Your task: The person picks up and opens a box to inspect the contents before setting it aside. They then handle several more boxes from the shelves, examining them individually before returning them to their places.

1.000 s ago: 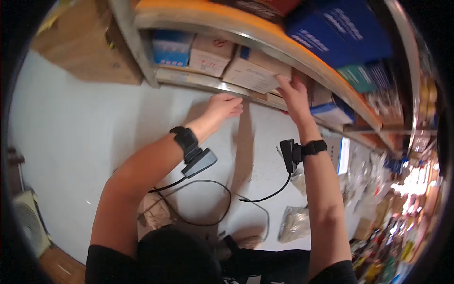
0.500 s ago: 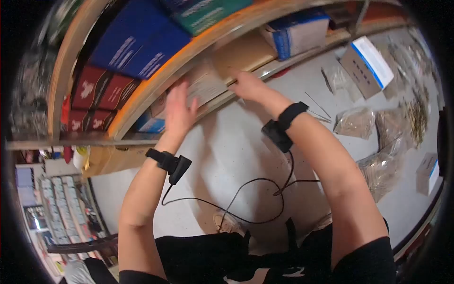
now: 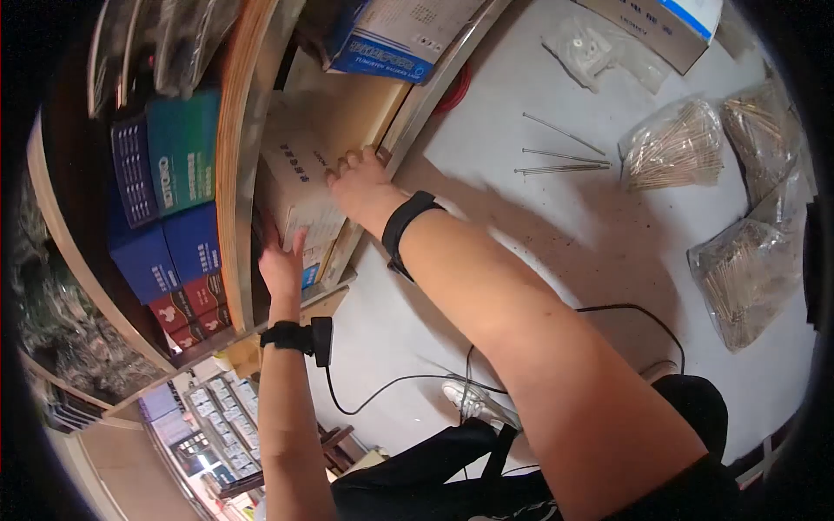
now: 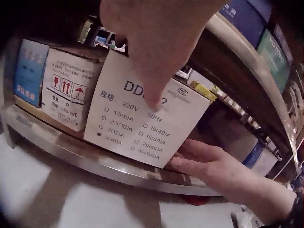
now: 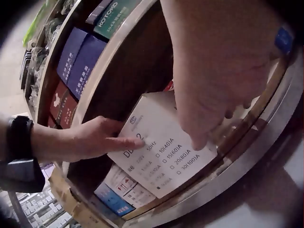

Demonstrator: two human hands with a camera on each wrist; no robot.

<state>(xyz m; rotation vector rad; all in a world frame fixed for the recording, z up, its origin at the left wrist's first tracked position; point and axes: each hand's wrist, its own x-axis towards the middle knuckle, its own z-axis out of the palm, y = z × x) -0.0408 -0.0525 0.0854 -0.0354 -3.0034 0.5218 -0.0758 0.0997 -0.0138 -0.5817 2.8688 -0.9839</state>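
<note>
Both arms are stretched forward into the lower shelf (image 3: 427,91), and both hands are laid on one white box (image 3: 300,187). The left hand (image 3: 280,265) is held flat with its fingers straight; in the left wrist view a fingertip is pressed on the printed face of the box (image 4: 142,118), so nothing is clasped by this hand. The right hand (image 3: 360,187) is set at the box's other side, down by the metal rim of the shelf. Its fingers (image 4: 199,159) are seen lying nearly straight against the lower corner (touching, not curled round it). The box is thus kept between the two hands, standing on the lower shelf with its front tilted outward.

Three boxes are counted side by side in the left wrist view: a blue box (image 4: 28,64), a box with handling symbols (image 4: 71,92), and the white one. One more blue-and-white box (image 3: 391,39) is seen further along the shelf. On the floor (image 3: 539,252), well apart from the hands, three thin metal rods (image 3: 560,156) are laid almost parallel; beside them three clear bags of golden sticks (image 3: 673,143) are counted.
</note>
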